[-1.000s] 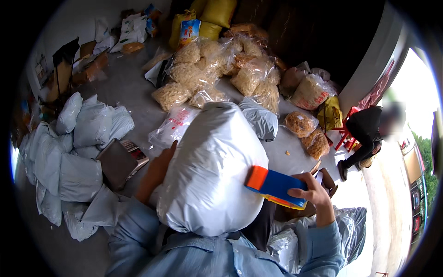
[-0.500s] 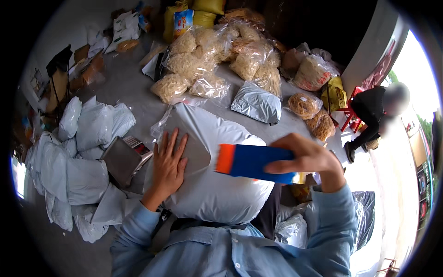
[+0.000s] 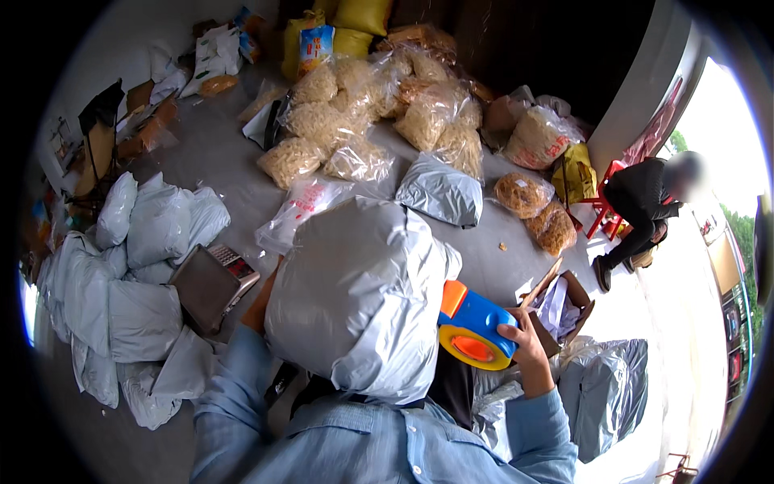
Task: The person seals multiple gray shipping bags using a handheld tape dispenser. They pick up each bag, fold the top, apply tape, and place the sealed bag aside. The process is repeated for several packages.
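A stuffed grey plastic mailing bag (image 3: 347, 294) rests upright against my lap, its surface creased and bulging. My left hand (image 3: 263, 298) reaches behind the bag's left side; only the wrist area shows, and its fingers are hidden. To the right of the bag, my right hand (image 3: 530, 348) is closed round a blue and orange tape dispenser (image 3: 482, 317) with a yellow-rimmed roll opening. The dispenser's orange end lies close to the bag's right side; I cannot tell whether they touch.
A scale (image 3: 214, 286) and filled grey mailing bags (image 3: 145, 310) lie at left. Clear bags of pale dried food (image 3: 322, 117) are heaped ahead. An open carton (image 3: 576, 302) and more grey bags (image 3: 605, 391) sit at right, near a seated person (image 3: 641, 206).
The bag has been tipped up, and my left hand has gone from lying flat on it to behind it. My right hand has drawn the dispenser right and down, turning it over.
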`<move>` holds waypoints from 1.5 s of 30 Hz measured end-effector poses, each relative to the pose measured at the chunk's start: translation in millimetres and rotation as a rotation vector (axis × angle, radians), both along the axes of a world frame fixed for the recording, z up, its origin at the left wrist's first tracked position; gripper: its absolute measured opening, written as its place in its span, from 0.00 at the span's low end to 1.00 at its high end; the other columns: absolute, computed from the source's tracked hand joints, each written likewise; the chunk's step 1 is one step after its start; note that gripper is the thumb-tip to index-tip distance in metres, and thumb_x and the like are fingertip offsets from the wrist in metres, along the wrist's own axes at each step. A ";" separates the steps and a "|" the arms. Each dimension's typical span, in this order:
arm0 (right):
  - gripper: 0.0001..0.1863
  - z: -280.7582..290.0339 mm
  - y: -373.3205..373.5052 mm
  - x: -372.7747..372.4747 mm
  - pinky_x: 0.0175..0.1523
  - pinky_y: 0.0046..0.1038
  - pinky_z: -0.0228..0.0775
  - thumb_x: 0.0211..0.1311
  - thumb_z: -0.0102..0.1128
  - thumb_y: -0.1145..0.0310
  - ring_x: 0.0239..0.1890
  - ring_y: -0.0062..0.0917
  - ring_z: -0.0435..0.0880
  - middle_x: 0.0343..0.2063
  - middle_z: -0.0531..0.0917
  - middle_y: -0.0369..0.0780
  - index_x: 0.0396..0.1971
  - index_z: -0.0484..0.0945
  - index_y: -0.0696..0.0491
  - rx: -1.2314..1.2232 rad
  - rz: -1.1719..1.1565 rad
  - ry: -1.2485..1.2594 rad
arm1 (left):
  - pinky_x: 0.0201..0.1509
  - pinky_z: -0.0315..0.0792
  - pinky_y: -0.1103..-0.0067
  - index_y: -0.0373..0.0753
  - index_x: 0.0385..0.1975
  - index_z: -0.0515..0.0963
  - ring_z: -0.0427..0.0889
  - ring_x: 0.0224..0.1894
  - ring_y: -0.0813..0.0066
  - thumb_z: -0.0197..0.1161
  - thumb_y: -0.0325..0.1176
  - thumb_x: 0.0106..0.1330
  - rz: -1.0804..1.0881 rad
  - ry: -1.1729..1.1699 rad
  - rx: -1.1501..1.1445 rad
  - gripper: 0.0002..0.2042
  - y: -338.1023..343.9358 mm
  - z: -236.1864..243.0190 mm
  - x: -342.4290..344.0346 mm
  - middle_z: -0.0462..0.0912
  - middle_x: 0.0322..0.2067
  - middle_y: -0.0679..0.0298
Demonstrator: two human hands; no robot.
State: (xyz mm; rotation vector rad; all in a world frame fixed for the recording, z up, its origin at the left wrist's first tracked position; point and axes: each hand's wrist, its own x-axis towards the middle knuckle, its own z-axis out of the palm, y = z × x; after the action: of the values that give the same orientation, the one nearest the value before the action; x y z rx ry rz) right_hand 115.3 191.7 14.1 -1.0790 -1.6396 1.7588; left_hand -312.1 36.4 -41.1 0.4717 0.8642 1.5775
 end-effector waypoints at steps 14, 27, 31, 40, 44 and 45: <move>0.39 224.9 -41.2 -113.4 0.36 0.19 0.70 0.37 0.65 0.45 0.31 0.28 0.79 0.32 0.79 0.46 0.40 0.73 0.66 0.411 0.172 -0.320 | 0.63 0.54 0.73 0.32 0.59 0.58 0.61 0.61 0.66 0.53 0.46 0.60 0.172 0.642 0.216 0.31 -20.1 99.4 25.5 0.62 0.58 0.57; 0.32 190.9 -1.0 -94.7 0.26 0.20 0.71 0.45 0.61 0.43 0.21 0.23 0.78 0.20 0.79 0.42 0.32 0.78 0.63 0.632 0.878 -0.377 | 0.67 0.41 0.75 0.35 0.63 0.51 0.47 0.67 0.64 0.57 0.30 0.50 0.129 1.332 0.137 0.37 -54.5 114.5 38.2 0.49 0.65 0.56; 0.36 164.4 35.2 -14.4 0.28 0.25 0.74 0.41 0.60 0.38 0.24 0.28 0.80 0.25 0.80 0.43 0.35 0.79 0.59 0.541 0.716 -0.867 | 0.66 0.38 0.58 0.45 0.63 0.56 0.42 0.67 0.52 0.50 0.21 0.51 0.249 1.909 -0.068 0.34 -49.8 140.8 71.5 0.52 0.64 0.53; 0.31 137.9 -27.7 -54.2 0.32 0.31 0.72 0.45 0.58 0.41 0.22 0.37 0.79 0.17 0.78 0.46 0.21 0.79 0.62 1.029 0.839 -1.207 | 0.63 0.35 0.48 0.37 0.56 0.64 0.46 0.66 0.54 0.52 0.45 0.60 -0.278 2.250 0.181 0.26 -14.6 105.0 181.3 0.57 0.61 0.59; 0.28 131.2 -15.9 -23.6 0.31 0.29 0.71 0.45 0.61 0.45 0.20 0.34 0.78 0.15 0.77 0.45 0.20 0.78 0.62 0.958 0.578 -1.248 | 0.65 0.36 0.52 0.35 0.56 0.63 0.46 0.66 0.55 0.53 0.44 0.59 -0.265 2.305 0.154 0.27 5.1 72.0 193.8 0.56 0.61 0.59; 0.27 137.7 -12.7 -21.5 0.31 0.29 0.71 0.45 0.62 0.46 0.20 0.33 0.78 0.15 0.77 0.45 0.20 0.78 0.62 0.858 0.440 -1.221 | 0.65 0.36 0.53 0.35 0.56 0.63 0.46 0.66 0.55 0.53 0.43 0.59 -0.253 2.316 0.141 0.27 7.8 67.6 195.9 0.56 0.62 0.59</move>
State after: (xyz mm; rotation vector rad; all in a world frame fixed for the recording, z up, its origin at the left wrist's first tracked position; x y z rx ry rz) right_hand 93.8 179.0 151.8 -1.4454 -3.0693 0.2017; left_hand -116.2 44.2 26.4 2.4986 2.0560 0.1377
